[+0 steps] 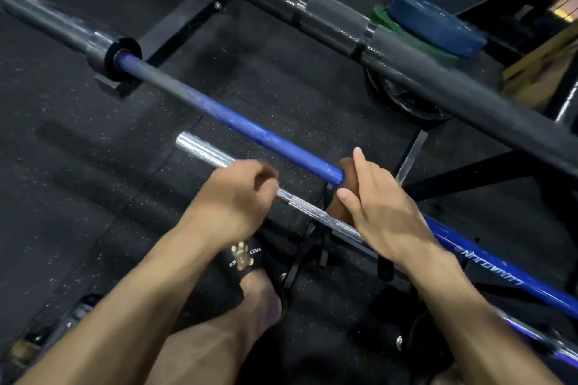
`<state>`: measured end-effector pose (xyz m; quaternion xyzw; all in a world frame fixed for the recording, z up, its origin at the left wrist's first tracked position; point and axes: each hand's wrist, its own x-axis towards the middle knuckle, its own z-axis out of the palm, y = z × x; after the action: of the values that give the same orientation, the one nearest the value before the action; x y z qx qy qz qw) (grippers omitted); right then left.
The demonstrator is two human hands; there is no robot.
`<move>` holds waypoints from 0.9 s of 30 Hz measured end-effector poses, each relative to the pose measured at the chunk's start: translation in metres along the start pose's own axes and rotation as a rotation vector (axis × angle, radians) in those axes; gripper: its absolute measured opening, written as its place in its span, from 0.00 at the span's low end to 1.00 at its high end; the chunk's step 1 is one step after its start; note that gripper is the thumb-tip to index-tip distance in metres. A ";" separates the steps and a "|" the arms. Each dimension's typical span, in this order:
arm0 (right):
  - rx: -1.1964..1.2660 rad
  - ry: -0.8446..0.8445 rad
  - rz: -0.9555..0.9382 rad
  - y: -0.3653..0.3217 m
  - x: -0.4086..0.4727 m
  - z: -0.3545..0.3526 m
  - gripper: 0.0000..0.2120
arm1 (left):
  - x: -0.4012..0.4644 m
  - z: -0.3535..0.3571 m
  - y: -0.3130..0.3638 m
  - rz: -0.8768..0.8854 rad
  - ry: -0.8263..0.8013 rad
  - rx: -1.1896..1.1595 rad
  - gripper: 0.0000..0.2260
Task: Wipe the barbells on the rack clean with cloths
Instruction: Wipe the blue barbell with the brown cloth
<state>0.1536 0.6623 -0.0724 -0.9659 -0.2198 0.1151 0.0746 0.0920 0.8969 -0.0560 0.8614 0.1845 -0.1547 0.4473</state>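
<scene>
A chrome barbell point(316, 216) is gripped by the left hand point(237, 197), fingers curled round the shaft near its smooth end, while a brown cloth point(345, 184) is held by the right hand point(375, 206) against the blue barbell point(266, 137), with the index finger raised. A thick black barbell point(344, 28) is seen crossing above on the black rack point(175, 28), and blue and green plates point(434, 25) are stacked behind it. A sandalled foot point(256, 284) is planted on the speckled rubber floor point(78, 166) below the hands.
</scene>
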 end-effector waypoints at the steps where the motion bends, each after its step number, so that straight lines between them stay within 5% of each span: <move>1: -0.028 -0.015 -0.002 -0.003 0.004 -0.001 0.36 | 0.008 0.001 0.002 -0.052 -0.017 -0.193 0.08; 4: -0.057 -0.083 -0.011 -0.012 0.018 -0.004 0.33 | 0.023 0.017 0.011 -0.268 -0.166 -0.715 0.08; 8: 0.085 -0.179 -0.010 -0.025 0.043 -0.008 0.29 | 0.033 0.035 0.014 -0.316 -0.174 -0.921 0.11; 14: 0.021 -0.123 0.243 -0.023 0.011 -0.013 0.27 | 0.043 0.034 0.017 -0.354 -0.129 -0.963 0.16; 21: 0.009 -0.020 0.098 -0.045 0.051 -0.002 0.12 | 0.045 0.038 0.019 -0.371 -0.101 -0.899 0.19; 27: 0.148 0.056 0.109 -0.017 0.004 0.006 0.31 | 0.047 0.039 0.018 -0.352 -0.082 -0.868 0.18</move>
<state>0.1481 0.6800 -0.0759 -0.9711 -0.1555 0.1077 0.1453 0.1379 0.8635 -0.0856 0.5434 0.3577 -0.1704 0.7401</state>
